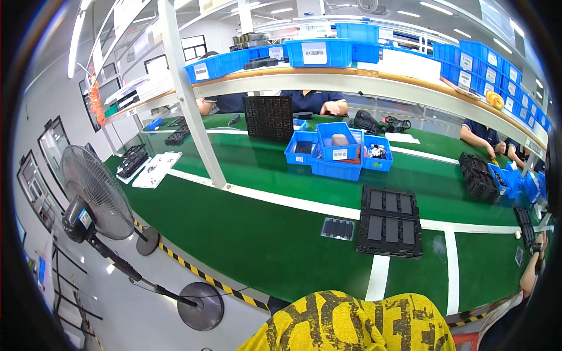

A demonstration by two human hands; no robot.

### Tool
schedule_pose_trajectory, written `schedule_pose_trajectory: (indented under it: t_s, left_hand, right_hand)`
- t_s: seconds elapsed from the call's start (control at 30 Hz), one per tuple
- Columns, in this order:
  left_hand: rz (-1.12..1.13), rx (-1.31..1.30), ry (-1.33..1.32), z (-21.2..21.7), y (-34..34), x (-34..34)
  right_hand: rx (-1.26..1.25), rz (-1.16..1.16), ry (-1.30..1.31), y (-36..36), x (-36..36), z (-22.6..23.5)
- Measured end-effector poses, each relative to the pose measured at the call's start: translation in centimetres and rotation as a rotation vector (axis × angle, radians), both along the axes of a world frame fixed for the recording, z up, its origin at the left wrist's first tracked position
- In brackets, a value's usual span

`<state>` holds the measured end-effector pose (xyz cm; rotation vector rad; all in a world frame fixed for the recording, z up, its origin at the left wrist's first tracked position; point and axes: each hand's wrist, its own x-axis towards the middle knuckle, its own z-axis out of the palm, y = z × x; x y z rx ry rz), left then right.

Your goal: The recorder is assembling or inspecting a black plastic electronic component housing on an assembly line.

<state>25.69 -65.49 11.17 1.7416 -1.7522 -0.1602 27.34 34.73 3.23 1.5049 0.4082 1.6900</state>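
Observation:
Neither my left hand nor my right hand shows in the head view; only my yellow shirt (351, 322) with dark print fills the lower edge. In front of me on the green table (263, 245) lies a black plastic tray (389, 221) holding several flat dark grey rectangular pieces in two rows. Just left of it is a small clear tray (338, 229) with dark strips inside. Nothing is touching either tray.
Blue bins (336, 169) stand beyond the trays, beside an upright black tray stack (268, 117). A white post (190, 105) carries the shelf (281, 82). A standing fan (96, 193) is at left. Co-workers sit across; another person's arm (531, 272) reaches in at right.

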Motion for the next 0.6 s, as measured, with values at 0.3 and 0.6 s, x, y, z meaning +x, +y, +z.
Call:
schedule_pose_trajectory:
  t_s: [0.3,0.6]
  left_hand:
    - [-0.010,-0.039,0.006,1.2,-0.9,-0.3]
    - [-0.031,-0.089,-0.042,2.9,-0.6,-1.1]
  right_hand:
    - [-0.009,-0.079,-0.211,-0.1,-2.7,-0.8]
    - [-0.031,-0.160,-0.479,0.5,-4.1,-1.4]
